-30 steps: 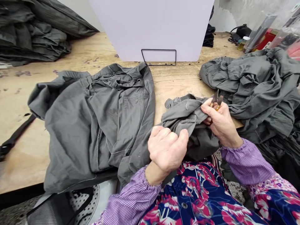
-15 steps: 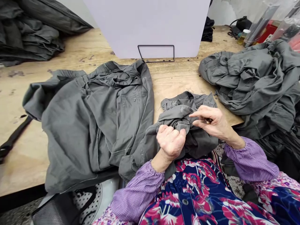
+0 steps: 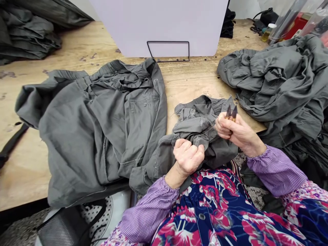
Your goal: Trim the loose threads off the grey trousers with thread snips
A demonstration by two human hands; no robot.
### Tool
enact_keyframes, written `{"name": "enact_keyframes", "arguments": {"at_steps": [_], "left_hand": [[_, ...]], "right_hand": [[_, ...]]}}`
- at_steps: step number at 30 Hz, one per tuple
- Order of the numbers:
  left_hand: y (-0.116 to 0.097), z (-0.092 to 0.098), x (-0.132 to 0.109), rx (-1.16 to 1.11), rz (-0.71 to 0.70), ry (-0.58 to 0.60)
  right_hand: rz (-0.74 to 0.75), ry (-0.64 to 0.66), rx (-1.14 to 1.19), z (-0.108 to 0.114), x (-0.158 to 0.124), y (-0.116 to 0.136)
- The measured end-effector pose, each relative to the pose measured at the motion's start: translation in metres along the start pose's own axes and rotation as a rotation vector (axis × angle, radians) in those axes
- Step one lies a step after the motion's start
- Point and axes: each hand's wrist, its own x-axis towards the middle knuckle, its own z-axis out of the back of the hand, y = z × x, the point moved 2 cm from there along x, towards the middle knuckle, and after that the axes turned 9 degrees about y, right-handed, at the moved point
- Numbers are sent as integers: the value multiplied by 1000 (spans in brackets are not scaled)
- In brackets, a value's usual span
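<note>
The left hand point(image 3: 187, 158) clenched a fold of grey trousers point(image 3: 194, 127); the right hand point(image 3: 239, 134) pinched thread snips point(image 3: 231, 113) in its fingers point(image 3: 220, 125). Another spread pair point(image 3: 102, 126) and a rumpled heap point(image 3: 276, 82) lay on the worktop point(image 3: 194, 80).

A garment workshop, grey trousers point(image 3: 102, 126) heaped on a wooden workbench point(image 3: 194, 82).

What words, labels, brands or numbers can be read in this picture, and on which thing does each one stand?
No word, brand or number can be read clearly.
The small bottle: any marks on it are too small and blurred to read.
The red box behind the clear plastic bags: any print is too blurred to read.
The grey garment at the hands: no readable label shows.
</note>
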Motion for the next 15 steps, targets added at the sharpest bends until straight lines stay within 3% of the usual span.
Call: {"name": "enact_keyframes", "arguments": {"at_steps": [4, 9, 11, 13, 15], "left_hand": [[0, -2, -1, -1, 2, -1], [-1, -2, -2, 6, -1, -22], [-2, -2, -2, 12, 3, -12], [-2, -2, -3, 17, 2, 3], [-2, -3, -4, 22, -3, 17]], "right_hand": [[104, -7, 19, -3, -15, 15], [-39, 322, -422, -11, -37, 26], [-50, 252, -675, -8, -38, 22], [0, 107, -962, -5, -35, 14], [69, 44, -1210, -5, -31, 3]]}}
